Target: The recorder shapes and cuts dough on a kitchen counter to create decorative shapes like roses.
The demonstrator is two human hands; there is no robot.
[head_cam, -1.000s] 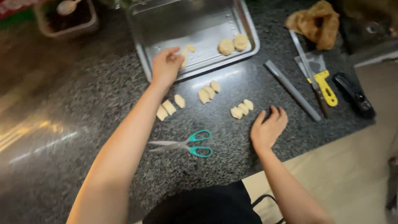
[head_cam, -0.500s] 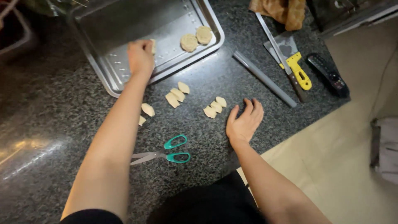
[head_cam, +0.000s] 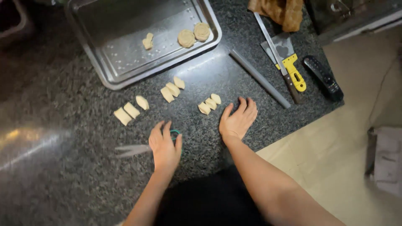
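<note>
Scissors [head_cam: 144, 147] lie flat on the dark speckled bench [head_cam: 75, 184], blades pointing left, their green handles under our left hand [head_cam: 164, 147]. That hand rests over the handles with fingers loosely spread; we cannot tell whether any finger is through a loop, so the grip reads as open, laid on rather than closed around them. Our right hand [head_cam: 237, 121] lies palm down and empty on the bench just beside it, fingers splayed, likely to steady us as we lean in.

Just beyond the hands sit three short rows of cut dough pieces [head_cam: 172, 88], three to a row, each row slanted and kept apart from the next, which suggests they were portioned in sets and left within easy reach. Farther back a steel tray [head_cam: 115, 73] holds one shaped piece near its middle and two round rosettes [head_cam: 193, 35] by its right edge, spaced so they do not touch.

To the right, well clear of the dough, lie a long metal bar [head_cam: 259, 78], a yellow-handled scraper [head_cam: 289, 62], a dark remote-like object [head_cam: 323, 78] and a crumpled brown cloth [head_cam: 278, 10].
</note>
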